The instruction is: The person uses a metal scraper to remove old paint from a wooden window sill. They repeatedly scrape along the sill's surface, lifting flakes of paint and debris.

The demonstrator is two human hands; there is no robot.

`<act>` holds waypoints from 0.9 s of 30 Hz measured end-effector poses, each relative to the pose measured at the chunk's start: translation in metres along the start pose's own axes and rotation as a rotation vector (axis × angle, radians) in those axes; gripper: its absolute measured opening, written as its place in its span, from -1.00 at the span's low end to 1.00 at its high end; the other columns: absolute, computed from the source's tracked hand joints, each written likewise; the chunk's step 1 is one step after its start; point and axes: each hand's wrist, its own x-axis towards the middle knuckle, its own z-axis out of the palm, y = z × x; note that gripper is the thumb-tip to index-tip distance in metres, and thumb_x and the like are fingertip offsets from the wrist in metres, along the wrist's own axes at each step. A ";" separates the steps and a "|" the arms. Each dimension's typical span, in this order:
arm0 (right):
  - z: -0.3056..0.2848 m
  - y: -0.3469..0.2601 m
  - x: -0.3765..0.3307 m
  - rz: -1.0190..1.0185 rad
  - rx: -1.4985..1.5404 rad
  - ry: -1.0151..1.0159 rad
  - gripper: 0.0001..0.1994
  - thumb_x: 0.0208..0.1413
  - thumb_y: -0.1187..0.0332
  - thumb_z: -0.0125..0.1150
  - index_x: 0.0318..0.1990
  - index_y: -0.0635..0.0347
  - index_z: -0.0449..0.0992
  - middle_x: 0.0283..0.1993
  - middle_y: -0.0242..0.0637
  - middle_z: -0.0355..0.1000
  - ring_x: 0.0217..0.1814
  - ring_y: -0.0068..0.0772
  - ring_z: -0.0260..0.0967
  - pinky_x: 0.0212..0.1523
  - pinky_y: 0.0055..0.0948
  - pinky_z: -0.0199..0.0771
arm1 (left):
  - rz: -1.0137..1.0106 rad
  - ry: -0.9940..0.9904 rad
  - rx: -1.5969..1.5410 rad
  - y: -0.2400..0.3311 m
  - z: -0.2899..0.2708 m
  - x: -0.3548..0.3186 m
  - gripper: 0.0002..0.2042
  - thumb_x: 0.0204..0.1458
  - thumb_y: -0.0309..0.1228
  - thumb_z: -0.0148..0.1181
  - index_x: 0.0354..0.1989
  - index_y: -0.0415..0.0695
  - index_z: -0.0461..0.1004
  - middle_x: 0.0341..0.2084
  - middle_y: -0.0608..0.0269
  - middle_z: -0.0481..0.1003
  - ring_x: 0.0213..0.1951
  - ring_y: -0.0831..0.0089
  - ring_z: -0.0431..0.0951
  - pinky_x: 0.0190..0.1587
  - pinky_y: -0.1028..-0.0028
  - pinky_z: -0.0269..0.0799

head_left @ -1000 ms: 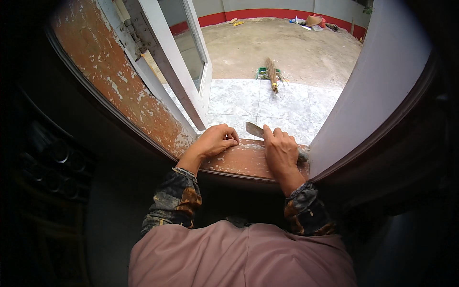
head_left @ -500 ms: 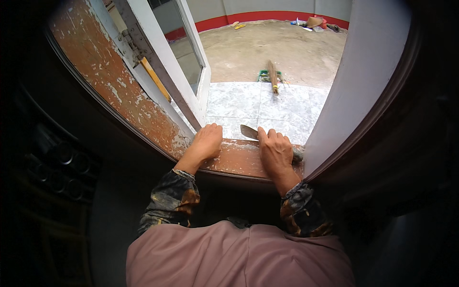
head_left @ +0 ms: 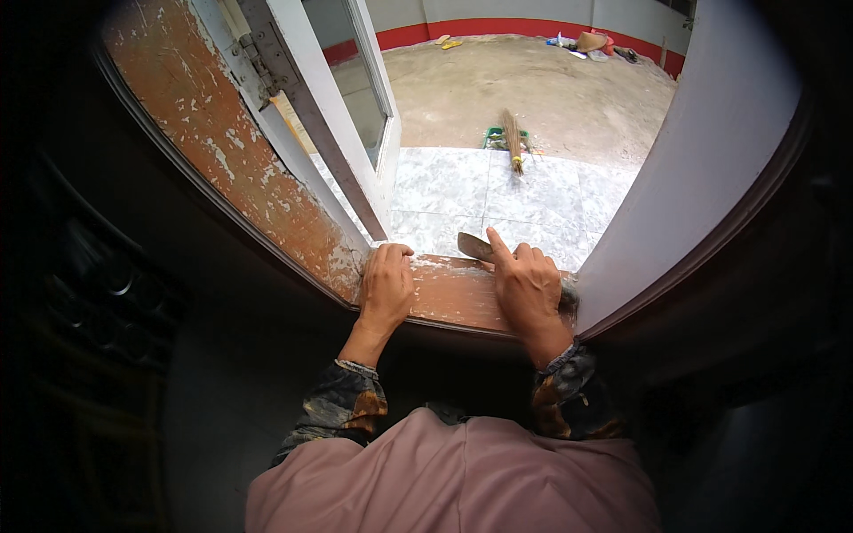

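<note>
In my right hand (head_left: 529, 289) is a scraper with a worn metal blade (head_left: 474, 247); the fingers wrap its handle, and the index finger points forward beside the blade. The blade lies at the far edge of a brown wooden window sill (head_left: 453, 293), whose paint is scratched and flaking. White scrapings show along that edge. My left hand (head_left: 386, 284) rests on the sill's left end, fingers closed over the edge; their tips are partly hidden. Flaking paint also marks the brown frame (head_left: 213, 133) on the left.
An opened white casement (head_left: 342, 115) stands at left on a metal hinge (head_left: 258, 62). The white jamb (head_left: 702, 151) rises at right. Outside, a broom (head_left: 512, 142) lies on a green dustpan (head_left: 491, 138) beside pale tiles (head_left: 440, 191). A hat (head_left: 591, 41) and other items lie by the far wall.
My left hand has turned from a fist to closing over the sill's edge. My right index finger has lifted and straightened. The view has shifted slightly.
</note>
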 end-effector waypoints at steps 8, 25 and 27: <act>-0.024 -0.010 0.014 0.022 -0.021 -0.367 -0.48 0.17 0.39 0.13 0.31 -0.20 0.42 -0.31 -0.17 0.44 -0.35 -0.16 0.53 -0.37 -0.25 0.54 | -0.053 0.054 -0.119 0.004 -0.004 0.000 -0.90 0.10 -0.51 0.06 -0.29 -0.22 0.51 -0.34 0.04 0.53 -0.20 0.05 0.51 -0.07 0.17 0.40; -0.046 -0.019 0.048 -0.186 -0.089 -0.542 -0.60 0.25 0.26 0.13 0.25 -0.14 0.47 -0.35 -0.24 0.47 -0.43 -0.28 0.50 -0.40 -0.29 0.49 | -0.074 -0.004 -0.142 0.008 -0.012 0.001 -0.96 0.01 -0.51 0.12 -0.42 -0.18 0.48 -0.41 0.10 0.47 -0.26 0.10 0.48 -0.11 0.19 0.37; -0.045 -0.020 0.050 -0.194 -0.088 -0.550 -0.61 0.25 0.26 0.13 0.24 -0.14 0.48 -0.36 -0.24 0.47 -0.42 -0.28 0.51 -0.40 -0.29 0.48 | -0.071 0.002 -0.142 0.008 -0.012 0.001 -0.96 0.01 -0.52 0.11 -0.43 -0.18 0.48 -0.42 0.10 0.47 -0.27 0.09 0.48 -0.13 0.19 0.37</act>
